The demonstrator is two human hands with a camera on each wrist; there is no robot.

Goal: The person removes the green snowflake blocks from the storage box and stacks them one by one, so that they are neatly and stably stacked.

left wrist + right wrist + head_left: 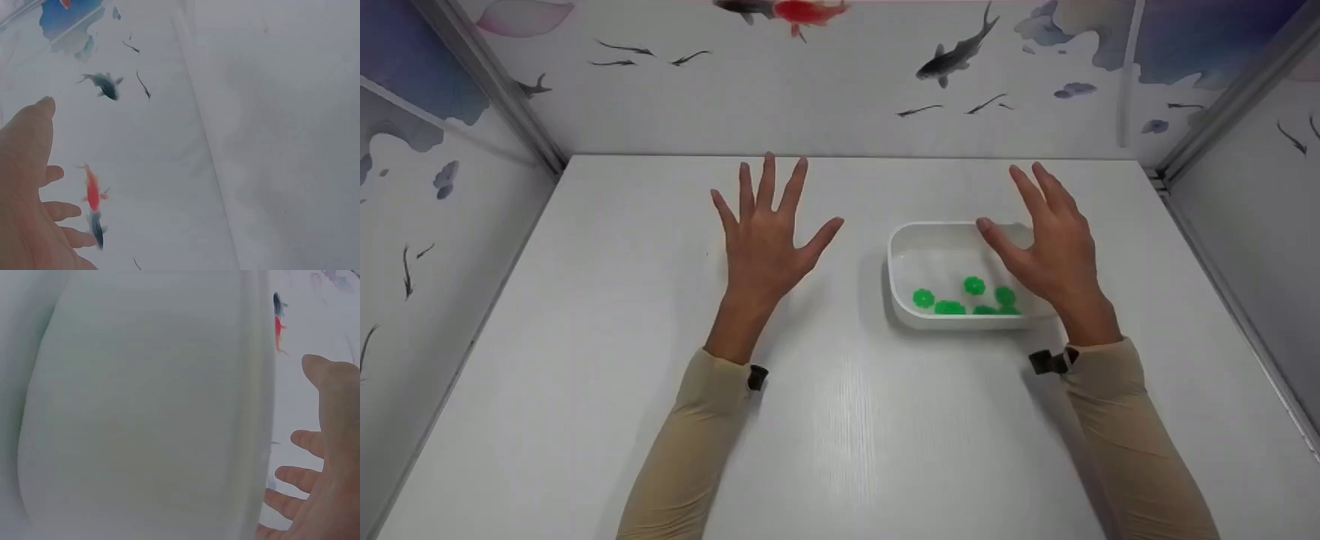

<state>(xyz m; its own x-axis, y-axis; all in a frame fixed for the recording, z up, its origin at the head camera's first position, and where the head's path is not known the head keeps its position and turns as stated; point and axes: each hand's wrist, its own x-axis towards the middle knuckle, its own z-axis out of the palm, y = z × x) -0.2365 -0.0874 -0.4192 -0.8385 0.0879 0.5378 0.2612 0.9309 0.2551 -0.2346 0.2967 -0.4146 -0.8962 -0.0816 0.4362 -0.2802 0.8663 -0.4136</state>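
My left hand (765, 244) is held over the left half of the table with its fingers spread and straight, holding nothing. In the left wrist view the same hand (28, 185) shows its palm and fingers at the left edge. My right hand (1054, 247) hovers over the right end of a white plastic tub (901, 262), hiding that corner, with its thumb apart from its straight fingers. Several small green flower-shaped pieces (974, 285) lie inside the tub. The tub's outer wall (140, 405) fills much of the right wrist view, beside the right hand (332, 467).
A white table (840, 420) carries the tub right of the middle. Behind it stands a panel (825, 97) printed with fish, and similar panels close off the left and right sides. Dark wrist straps with small cameras (1046, 362) sit at both sleeves.
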